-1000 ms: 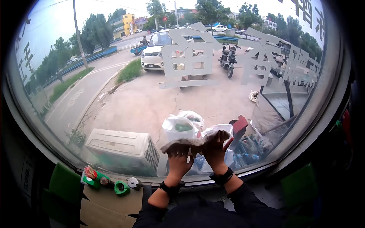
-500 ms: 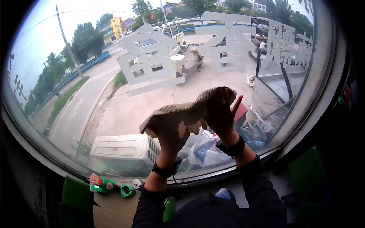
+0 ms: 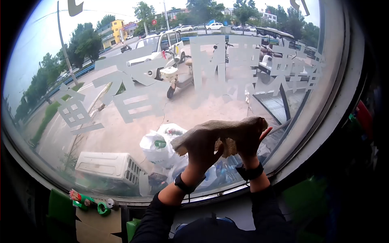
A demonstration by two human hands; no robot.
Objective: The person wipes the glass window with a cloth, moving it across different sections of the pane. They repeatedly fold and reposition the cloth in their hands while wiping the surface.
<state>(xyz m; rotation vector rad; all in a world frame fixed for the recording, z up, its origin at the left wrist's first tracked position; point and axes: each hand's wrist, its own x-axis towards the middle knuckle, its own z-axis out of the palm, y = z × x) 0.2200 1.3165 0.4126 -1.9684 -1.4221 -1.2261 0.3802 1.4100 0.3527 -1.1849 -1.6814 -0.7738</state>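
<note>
A beige ribbed cloth (image 3: 221, 128) is spread between my hands, raised in front of a large window pane (image 3: 133, 133) with pale lettering. My left hand (image 3: 202, 153) holds the cloth's left part, its fingers mostly covered by the fabric. At the right end, my right hand (image 3: 248, 148) has the cloth over its fingers, with one finger sticking out to the right. Both wrists wear black bands. Whether the cloth touches the glass cannot be told.
Below the window at left stand a table (image 3: 97, 227), a green holder with sticks (image 3: 79, 198), a green ring-shaped item (image 3: 103, 208) and a can (image 3: 112, 203). Green chairs (image 3: 60, 206) flank it. Outside are a white unit (image 3: 107, 166), bags (image 3: 158, 146) and vehicles.
The view has shifted to the right along the window. Both hands and the cloth have moved right and lower in the picture, and white bags outside now show left of the cloth.
</note>
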